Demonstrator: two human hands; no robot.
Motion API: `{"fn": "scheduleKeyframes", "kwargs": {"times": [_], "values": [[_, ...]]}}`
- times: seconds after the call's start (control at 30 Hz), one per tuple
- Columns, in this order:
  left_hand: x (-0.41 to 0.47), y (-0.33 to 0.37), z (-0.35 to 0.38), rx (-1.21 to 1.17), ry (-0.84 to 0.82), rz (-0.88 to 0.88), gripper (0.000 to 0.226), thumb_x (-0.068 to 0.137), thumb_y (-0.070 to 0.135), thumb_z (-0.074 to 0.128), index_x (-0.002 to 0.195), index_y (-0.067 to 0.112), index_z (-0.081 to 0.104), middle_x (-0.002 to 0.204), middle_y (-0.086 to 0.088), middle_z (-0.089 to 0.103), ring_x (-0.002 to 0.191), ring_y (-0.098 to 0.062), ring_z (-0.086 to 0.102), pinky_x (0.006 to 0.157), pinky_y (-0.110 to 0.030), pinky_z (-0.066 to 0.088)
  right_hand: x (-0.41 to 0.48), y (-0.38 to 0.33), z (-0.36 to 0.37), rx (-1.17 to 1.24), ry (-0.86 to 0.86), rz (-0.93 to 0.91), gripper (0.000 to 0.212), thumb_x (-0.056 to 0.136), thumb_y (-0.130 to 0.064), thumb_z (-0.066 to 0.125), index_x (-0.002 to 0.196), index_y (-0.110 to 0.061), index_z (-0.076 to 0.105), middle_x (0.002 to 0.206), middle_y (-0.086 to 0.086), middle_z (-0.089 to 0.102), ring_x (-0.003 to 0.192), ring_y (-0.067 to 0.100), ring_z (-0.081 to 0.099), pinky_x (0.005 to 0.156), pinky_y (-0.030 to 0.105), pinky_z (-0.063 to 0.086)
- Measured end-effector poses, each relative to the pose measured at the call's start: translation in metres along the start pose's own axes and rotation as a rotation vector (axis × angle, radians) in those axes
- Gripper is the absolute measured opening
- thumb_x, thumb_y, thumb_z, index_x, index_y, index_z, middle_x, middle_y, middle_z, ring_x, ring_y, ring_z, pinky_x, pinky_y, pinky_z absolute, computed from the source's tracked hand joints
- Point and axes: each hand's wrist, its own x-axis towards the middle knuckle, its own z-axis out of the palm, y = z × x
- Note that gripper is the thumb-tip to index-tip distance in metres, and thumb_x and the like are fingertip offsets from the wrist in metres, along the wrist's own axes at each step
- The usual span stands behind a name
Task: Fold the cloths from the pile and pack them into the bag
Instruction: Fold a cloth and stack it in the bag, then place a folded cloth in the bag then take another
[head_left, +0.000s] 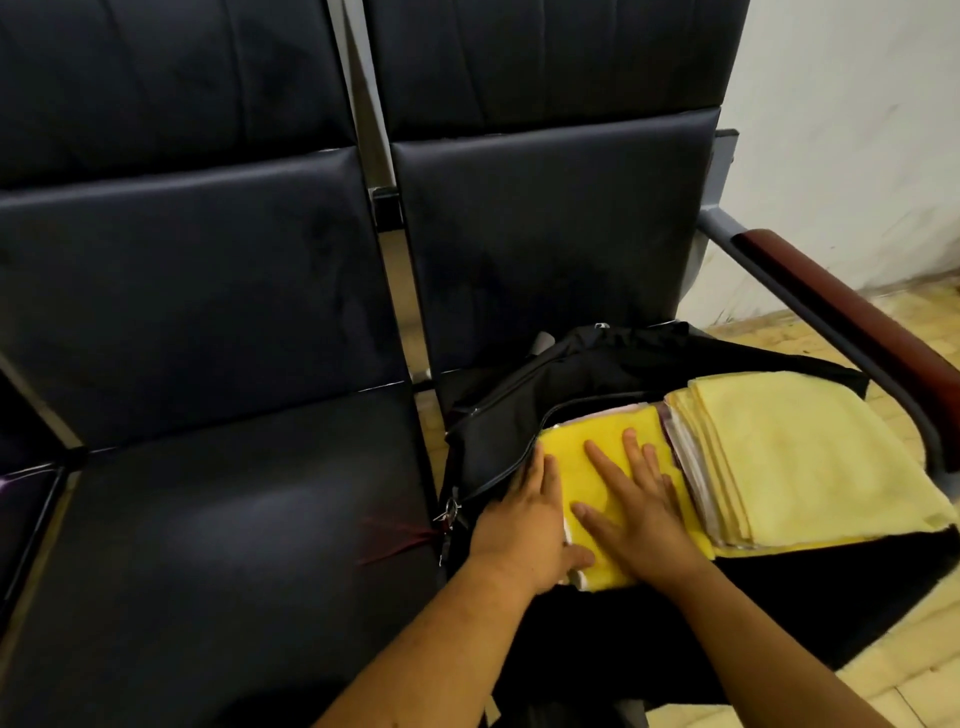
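Head view looks down, seemingly close, onto seats (208, 519).

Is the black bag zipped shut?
No, the black bag lies unzipped, and the right hand presses a bright yellow cloth flat in its opening.

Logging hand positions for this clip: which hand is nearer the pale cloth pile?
Right. The right hand lies flat on the bright yellow cloth, beside the pile; the left hand is farther, at that cloth's opposite edge, against the bag.
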Motion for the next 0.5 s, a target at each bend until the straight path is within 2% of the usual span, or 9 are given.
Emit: {"fn": "scheduleKeyframes", "kwargs": {"times": [0.17,0.23,0.27,0.33,0.37,0.43,0.5], "values": [[0.004,-0.002,0.008,-0.064,0.014,-0.025,0.119,0.088,0.057,0.071,0.163,0.015,-0.011,0.169,0.002,-0.025,0.159,-0.021,-0.003,0.124,-0.044,0.024,0.001,0.000,-0.002,0.057,-0.027,0.014,0.078,0.091,-0.059,0.063,0.152,-0.058,0.015,0.168,-0.010,-0.017,0.150,0.011,-0.023,0.124,0.049,0.000],[-0.002,-0.001,0.002,-0.121,0.039,0.001,0.114,0.089,0.051,0.073,0.164,0.017,-0.005,0.171,0.002,-0.019,0.158,-0.024,0.005,0.123,-0.045,0.029,-0.004,-0.010,-0.006,0.075,0.020,0.042,0.071,0.092,-0.058,0.063,0.153,-0.054,0.027,0.170,-0.009,-0.008,0.156,0.016,-0.011,0.125,0.048,0.008],[-0.008,-0.001,-0.002,-0.165,0.078,0.025,0.108,0.090,0.046,0.073,0.164,0.018,-0.001,0.172,0.002,-0.013,0.158,-0.025,0.010,0.123,-0.043,0.029,-0.009,-0.019,-0.010,0.102,0.087,0.050,0.063,0.093,-0.055,0.063,0.150,-0.051,0.037,0.171,-0.009,0.001,0.157,0.018,0.001,0.125,0.046,0.017],[-0.018,0.002,-0.010,-0.265,0.178,0.064,0.091,0.095,0.036,0.068,0.164,0.019,0.013,0.172,-0.001,0.009,0.155,-0.023,0.022,0.123,-0.035,0.028,-0.018,-0.041,-0.017,0.200,0.238,0.056,0.046,0.095,-0.045,0.066,0.140,-0.042,0.056,0.167,-0.009,0.023,0.151,0.014,0.027,0.117,0.035,0.034],[-0.024,0.001,-0.014,-0.323,0.227,0.062,0.081,0.096,0.035,0.065,0.162,0.021,0.022,0.167,-0.001,0.026,0.150,-0.019,0.033,0.121,-0.032,0.031,-0.023,-0.053,-0.020,0.263,0.290,0.047,0.038,0.096,-0.039,0.066,0.134,-0.038,0.061,0.162,-0.008,0.032,0.145,0.012,0.036,0.112,0.030,0.036],[-0.039,-0.002,-0.029,-0.448,0.262,0.051,0.060,0.097,0.036,0.063,0.153,0.029,0.043,0.139,0.006,0.060,0.124,-0.009,0.058,0.109,-0.030,0.046,-0.030,-0.083,-0.028,0.372,0.362,0.024,0.026,0.098,-0.033,0.064,0.124,-0.033,0.067,0.145,-0.007,0.048,0.133,0.009,0.047,0.107,0.028,0.040],[-0.055,-0.012,-0.042,-0.548,0.243,0.063,0.041,0.095,0.038,0.065,0.136,0.035,0.059,0.118,0.015,0.071,0.105,0.001,0.066,0.098,-0.030,0.055,-0.032,-0.110,-0.035,0.431,0.411,0.004,0.016,0.098,-0.031,0.063,0.113,-0.033,0.069,0.123,-0.010,0.056,0.113,0.007,0.058,0.098,0.031,0.050]]}}
